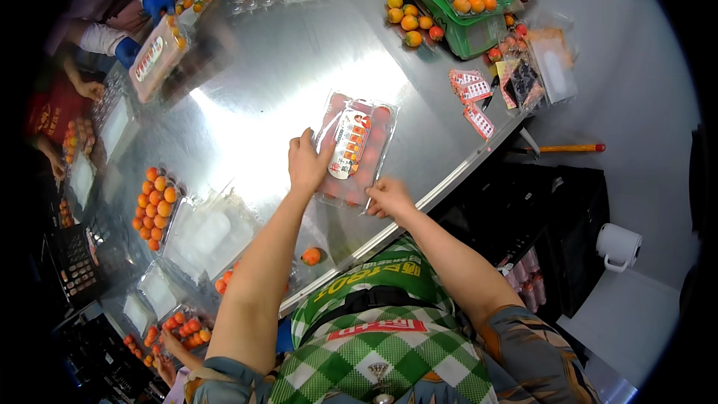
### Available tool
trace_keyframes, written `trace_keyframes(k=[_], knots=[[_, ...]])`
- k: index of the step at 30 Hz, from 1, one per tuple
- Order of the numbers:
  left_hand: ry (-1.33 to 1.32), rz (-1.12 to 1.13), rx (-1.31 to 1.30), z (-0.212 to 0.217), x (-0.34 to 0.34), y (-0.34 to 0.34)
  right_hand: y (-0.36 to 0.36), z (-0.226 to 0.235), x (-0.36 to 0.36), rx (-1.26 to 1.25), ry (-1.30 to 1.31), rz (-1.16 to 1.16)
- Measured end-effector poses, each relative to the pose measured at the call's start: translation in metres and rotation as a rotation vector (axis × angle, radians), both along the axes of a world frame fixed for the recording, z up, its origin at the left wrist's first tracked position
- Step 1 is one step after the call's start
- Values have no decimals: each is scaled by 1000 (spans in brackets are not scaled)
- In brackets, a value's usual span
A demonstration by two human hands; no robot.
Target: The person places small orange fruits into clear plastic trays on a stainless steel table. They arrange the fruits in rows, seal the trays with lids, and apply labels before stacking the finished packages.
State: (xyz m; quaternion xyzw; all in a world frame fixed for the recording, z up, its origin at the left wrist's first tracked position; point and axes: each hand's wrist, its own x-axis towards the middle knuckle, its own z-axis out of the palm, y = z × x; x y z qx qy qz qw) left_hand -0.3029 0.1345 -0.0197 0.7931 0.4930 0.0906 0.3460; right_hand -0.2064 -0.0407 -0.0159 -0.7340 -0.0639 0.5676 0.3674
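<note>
Holding clear labelled box [351, 151], reddish fruit [383, 114] inside; left fingers [306, 142] clasping side, right fingers [380, 193] pinching corner.

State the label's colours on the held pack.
The label is white with red and orange print; head view.

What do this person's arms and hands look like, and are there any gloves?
No gloves: the left hand and right hand are bare, and so are the forearms. The left sleeve and right sleeve are short and greyish blue with tan patterns.
</note>
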Motion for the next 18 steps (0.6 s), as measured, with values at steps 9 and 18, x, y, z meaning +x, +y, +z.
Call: trace_keyframes(k=[9, 18], knots=[[-511, 336, -990, 17, -74, -134, 24, 69, 30, 396, -1067, 850], [-1155, 872, -1271, -10, 8, -156, 69, 25, 73, 898, -1505, 1423]])
